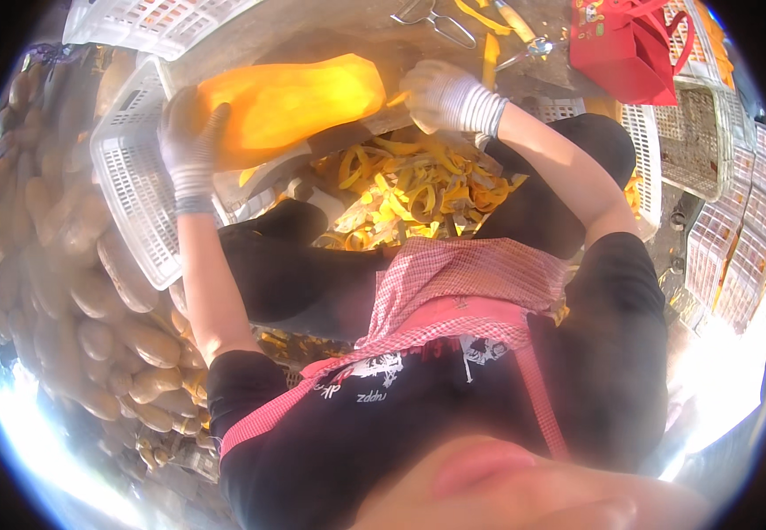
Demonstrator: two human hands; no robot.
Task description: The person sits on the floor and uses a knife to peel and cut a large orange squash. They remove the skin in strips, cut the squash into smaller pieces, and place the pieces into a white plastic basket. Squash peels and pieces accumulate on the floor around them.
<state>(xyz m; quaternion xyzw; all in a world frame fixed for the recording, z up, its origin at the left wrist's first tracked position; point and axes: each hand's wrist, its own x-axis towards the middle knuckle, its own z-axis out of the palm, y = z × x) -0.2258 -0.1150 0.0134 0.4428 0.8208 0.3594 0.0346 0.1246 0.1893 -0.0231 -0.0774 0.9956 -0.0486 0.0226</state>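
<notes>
A peeled orange squash (290,99), long and smooth, lies across the space before me. My left hand (191,136), in a pale knitted glove, grips its left end with the thumb on the near side. My right hand (439,96), gloved likewise, is just off the squash's right end, its fingers curled. From those fingers pokes a small orange strip (397,99); the rest of it is hidden. Below the squash, between my knees, is a heap of orange peelings (422,189).
Beyond my right hand lie a metal peeler (432,20), a yellow-handled tool (516,23) and a red bag (621,56). White plastic crates stand at left (138,165) and right (730,232). Many unpeeled squashes (151,344) cover the floor at left.
</notes>
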